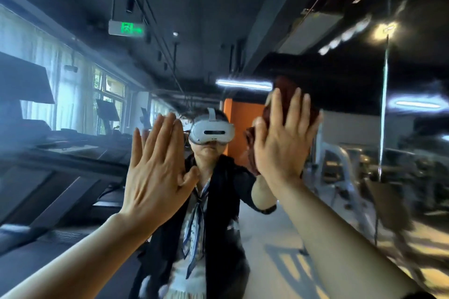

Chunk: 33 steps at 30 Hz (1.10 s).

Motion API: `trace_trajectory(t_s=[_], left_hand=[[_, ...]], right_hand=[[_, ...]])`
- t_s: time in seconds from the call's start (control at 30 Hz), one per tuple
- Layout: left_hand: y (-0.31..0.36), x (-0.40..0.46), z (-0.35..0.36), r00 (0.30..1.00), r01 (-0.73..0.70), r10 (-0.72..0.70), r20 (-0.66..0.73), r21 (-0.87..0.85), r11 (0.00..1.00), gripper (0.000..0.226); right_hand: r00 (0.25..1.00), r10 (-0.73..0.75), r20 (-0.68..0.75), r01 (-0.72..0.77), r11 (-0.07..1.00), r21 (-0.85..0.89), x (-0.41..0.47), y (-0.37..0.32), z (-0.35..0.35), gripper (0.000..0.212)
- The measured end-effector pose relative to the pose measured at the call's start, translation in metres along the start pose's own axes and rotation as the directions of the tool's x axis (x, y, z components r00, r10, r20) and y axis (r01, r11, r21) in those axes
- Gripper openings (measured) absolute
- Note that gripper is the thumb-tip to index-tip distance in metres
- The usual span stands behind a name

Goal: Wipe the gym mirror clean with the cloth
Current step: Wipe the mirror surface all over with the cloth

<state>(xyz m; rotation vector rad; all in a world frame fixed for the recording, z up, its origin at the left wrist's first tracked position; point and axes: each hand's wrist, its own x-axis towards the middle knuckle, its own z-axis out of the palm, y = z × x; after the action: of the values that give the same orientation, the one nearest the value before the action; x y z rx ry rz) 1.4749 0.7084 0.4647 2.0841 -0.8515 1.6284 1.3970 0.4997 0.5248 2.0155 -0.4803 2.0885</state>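
Two flat hands, right hand (281, 138) pressing cloth (289, 94), mirror (243, 7)

Both hands lay flat against the mirror (243, 19); bare glass lay open above, between and beside them, nothing blocking.

Left hand (155, 165) flat on mirror (340, 75), right hand (281, 143) beside it over cloth (288, 94)
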Motion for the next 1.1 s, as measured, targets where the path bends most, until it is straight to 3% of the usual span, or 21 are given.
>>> trace_trajectory(t_s=[0.13,0.27,0.37,0.6,0.93,1.1], left_hand=[[-0.027,-0.016,-0.003,0.999,0.029,-0.029,-0.021,0.027,0.999,0.091],[-0.052,-0.038,-0.004,0.993,0.113,-0.113,-0.028,0.005,0.994,0.095],[-0.06,-0.051,-0.001,0.986,0.163,-0.163,-0.033,-0.002,0.987,0.1],[-0.015,-0.049,0.007,0.99,0.118,-0.124,-0.066,-0.092,0.989,0.093],[0.062,-0.059,0.029,1.0,0.018,-0.02,-0.02,-0.115,0.993,0.089],[0.075,-0.068,0.032,1.0,0.015,-0.016,-0.012,-0.12,0.993,0.086]], right_hand=[[0.979,-0.194,0.066,0.192,0.981,0.036,-0.005,-0.079,0.007,0.06],[0.9,-0.408,0.152,0.4,0.913,0.085,-0.024,-0.155,0.013,0.06],[0.875,-0.452,0.173,0.445,0.892,0.081,-0.029,-0.168,0.014,0.061],[0.814,-0.563,0.146,0.552,0.827,0.111,-0.025,-0.119,0.01,0.061],[0.91,-0.404,0.095,0.402,0.915,0.044,-0.032,0.017,-0.006,0.06],[0.963,-0.256,0.08,0.257,0.966,-0.009,-0.054,0.098,-0.014,0.06]])
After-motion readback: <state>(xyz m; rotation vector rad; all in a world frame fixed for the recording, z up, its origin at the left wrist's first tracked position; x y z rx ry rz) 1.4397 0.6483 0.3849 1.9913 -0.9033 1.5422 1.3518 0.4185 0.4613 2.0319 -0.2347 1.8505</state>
